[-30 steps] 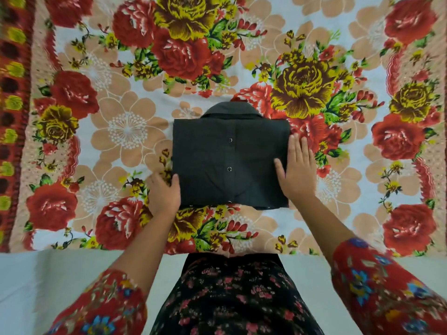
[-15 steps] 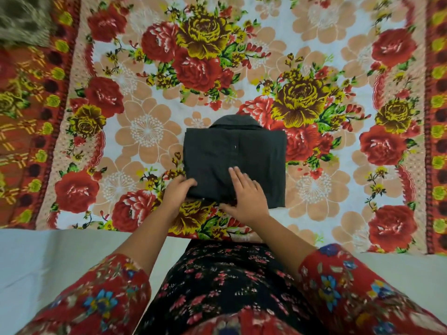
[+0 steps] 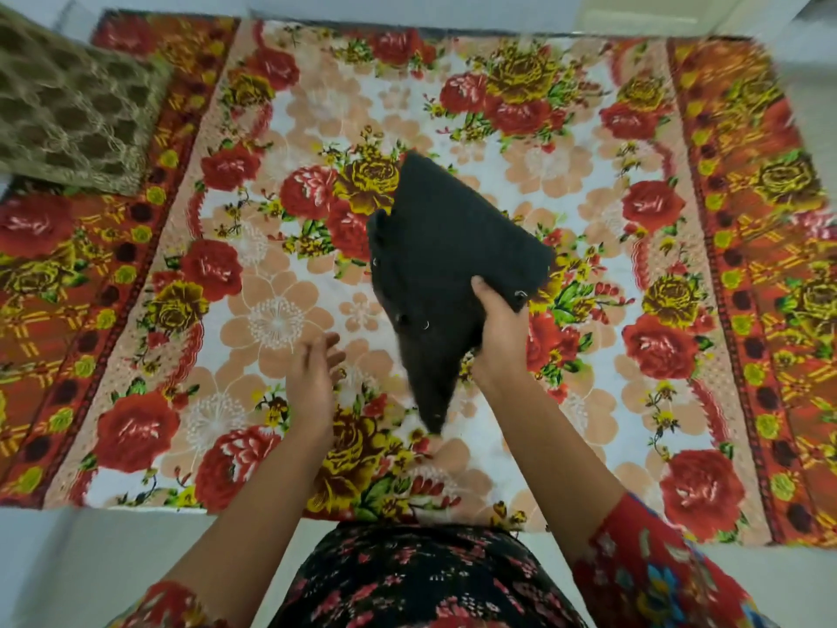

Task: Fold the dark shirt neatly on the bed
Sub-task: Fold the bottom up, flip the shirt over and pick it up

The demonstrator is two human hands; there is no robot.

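A flowered bedspread (image 3: 589, 183) in red, yellow and peach covers the bed, a brown patterned cushion (image 3: 68, 106) at its far left corner, pale floor around.

No readable text or labels anywhere

Dark shirt (image 3: 446, 260) — folded into a compact bundle, tilted, lifted off the bed (image 3: 589, 423).

The dark shirt (image 3: 448, 269) is blurring at its lower tip; the right hand (image 3: 500, 337) is hiding its fingers beneath the fabric.
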